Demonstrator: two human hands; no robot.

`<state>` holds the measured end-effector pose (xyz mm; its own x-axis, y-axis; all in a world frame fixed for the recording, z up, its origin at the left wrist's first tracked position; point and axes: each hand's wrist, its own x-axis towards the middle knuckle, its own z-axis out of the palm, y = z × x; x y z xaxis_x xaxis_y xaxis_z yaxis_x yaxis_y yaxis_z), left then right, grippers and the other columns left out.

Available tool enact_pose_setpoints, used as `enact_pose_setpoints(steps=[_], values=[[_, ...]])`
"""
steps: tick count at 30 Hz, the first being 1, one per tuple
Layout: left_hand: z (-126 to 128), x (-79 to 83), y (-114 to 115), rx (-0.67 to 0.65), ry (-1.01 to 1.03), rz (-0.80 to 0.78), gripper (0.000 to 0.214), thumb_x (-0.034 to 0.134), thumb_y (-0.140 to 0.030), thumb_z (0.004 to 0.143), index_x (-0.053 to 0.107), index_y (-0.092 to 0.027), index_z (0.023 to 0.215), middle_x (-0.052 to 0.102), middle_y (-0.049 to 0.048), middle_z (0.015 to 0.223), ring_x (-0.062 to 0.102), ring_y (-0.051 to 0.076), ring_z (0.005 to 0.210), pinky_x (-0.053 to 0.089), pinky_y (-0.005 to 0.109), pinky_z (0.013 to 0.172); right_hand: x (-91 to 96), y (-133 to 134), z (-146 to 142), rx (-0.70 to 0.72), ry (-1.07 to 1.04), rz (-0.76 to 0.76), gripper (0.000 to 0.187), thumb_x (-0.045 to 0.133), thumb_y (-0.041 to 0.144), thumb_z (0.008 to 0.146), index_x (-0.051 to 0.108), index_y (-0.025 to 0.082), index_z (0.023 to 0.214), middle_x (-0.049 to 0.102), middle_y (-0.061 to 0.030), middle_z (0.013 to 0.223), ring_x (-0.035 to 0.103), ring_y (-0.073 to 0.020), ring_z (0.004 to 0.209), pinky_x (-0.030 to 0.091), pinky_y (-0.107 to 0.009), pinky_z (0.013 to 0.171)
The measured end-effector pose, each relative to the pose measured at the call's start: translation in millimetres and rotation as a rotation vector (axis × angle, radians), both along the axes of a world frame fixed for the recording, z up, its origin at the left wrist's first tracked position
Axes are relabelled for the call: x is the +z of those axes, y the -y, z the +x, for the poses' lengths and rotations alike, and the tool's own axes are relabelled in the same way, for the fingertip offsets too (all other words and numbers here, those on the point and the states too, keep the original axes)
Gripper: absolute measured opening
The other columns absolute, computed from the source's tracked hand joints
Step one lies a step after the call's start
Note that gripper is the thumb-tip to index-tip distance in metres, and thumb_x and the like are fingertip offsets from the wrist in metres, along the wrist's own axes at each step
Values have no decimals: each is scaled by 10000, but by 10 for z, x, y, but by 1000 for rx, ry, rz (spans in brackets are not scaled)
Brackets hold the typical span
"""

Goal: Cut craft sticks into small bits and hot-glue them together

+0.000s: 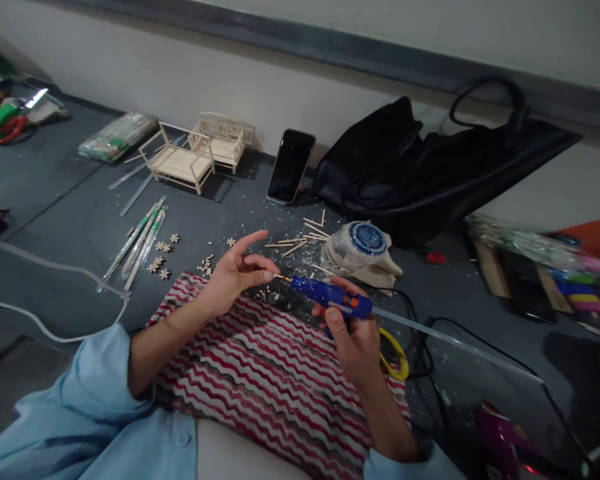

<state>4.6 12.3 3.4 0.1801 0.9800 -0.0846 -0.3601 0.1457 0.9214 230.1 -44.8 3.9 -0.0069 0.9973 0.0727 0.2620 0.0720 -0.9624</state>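
My right hand point(353, 337) is wrapped around a blue glue gun point(313, 289), with a long clear glue stick point(450, 340) coming out of its back end. The gun's brass nozzle points left. At its tip, my left hand point(237, 270) pinches thumb against finger; whatever lies between them is too small to make out. A striped red-and-white cloth point(280, 380) covers my lap under both hands. Beyond the hands lie thin wooden sticks point(294, 248) and small wooden flower shapes point(164, 247). Two miniature wooden furniture frames point(183, 163) stand farther back.
A phone point(291, 167) leans upright before a black bag point(380, 173). A glue-smeared jar with a blue lid point(367, 238) stands near my right hand, beside yellow tape point(403, 360). Black cable point(425, 360) runs right; white cable point(45, 263) lies left, near wrapped sticks point(143, 240).
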Motion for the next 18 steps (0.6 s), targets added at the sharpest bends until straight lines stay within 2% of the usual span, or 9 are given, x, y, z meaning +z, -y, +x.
enact_pose_setpoints(steps=[18], values=[[-5, -24, -2, -2, -6, 10, 746, 795, -181, 698, 480, -221, 1373, 725, 15, 825, 649, 124, 763, 501, 233, 731, 13, -10, -6, -18, 52, 7, 461, 575, 453, 888, 497, 224, 1280, 697, -40, 839, 662, -206, 740, 543, -343, 663]])
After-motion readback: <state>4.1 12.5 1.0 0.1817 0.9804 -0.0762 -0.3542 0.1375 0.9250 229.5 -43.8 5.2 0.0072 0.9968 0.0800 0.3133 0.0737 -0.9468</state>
